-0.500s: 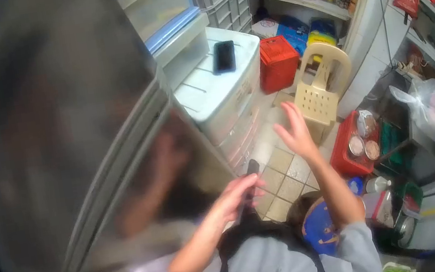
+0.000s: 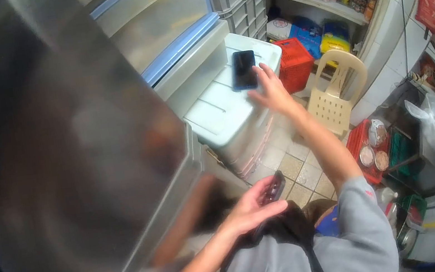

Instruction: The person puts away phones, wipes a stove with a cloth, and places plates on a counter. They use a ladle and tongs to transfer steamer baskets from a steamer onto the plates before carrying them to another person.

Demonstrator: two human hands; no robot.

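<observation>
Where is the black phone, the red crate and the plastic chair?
black phone (image 2: 244,69), head view, middle of its screen
red crate (image 2: 295,63), head view, its side wall
plastic chair (image 2: 331,107), head view, its perforated seat

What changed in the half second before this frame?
The right hand moved up and forward from above the floor tiles to the white drawer unit, its fingertips now at the black phone lying on top. The left hand stayed near the chest, holding the same small dark object. The phone has not moved.
</observation>
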